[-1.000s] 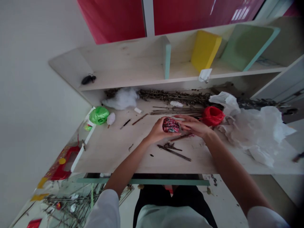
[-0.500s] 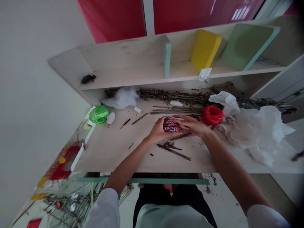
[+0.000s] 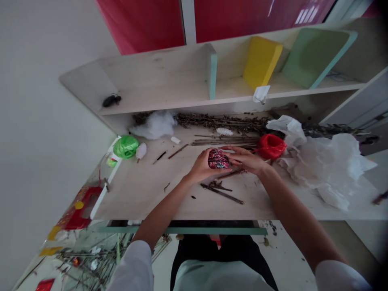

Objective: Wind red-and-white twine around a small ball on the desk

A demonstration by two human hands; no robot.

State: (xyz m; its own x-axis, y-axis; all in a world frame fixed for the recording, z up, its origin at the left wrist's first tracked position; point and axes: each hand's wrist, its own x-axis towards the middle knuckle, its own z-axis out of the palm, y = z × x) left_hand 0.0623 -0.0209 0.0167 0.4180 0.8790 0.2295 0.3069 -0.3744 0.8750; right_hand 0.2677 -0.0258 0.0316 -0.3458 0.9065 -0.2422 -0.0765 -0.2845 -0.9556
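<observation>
A ball of multicoloured yarn point(image 3: 218, 159), red, white and dark, is held above the desk top. My left hand point(image 3: 201, 165) is wrapped round its left side, with fingers behind and thumb below. On the right, the bent fingers of my right hand point(image 3: 245, 159) press against the ball's right side; part of the yarn is hidden by them. Beneath the hands lie a brown twig point(image 3: 228, 174) and a dark stick point(image 3: 222, 194) beside a small dry sprig point(image 3: 220, 186). Just right of my right hand sits a roll of red plastic twine point(image 3: 270, 147).
Crumpled white sheeting point(image 3: 330, 165) covers the desk's right side. Dry stalks point(image 3: 224, 140) lie along the back, near white fluff point(image 3: 157, 125). Green twine point(image 3: 126, 146) and a pen point(image 3: 159, 157) are at left. A drawer point(image 3: 188, 230) stands pulled out at the front edge.
My hands and the yarn ball stay almost in the same place. The view has shifted very slightly.
</observation>
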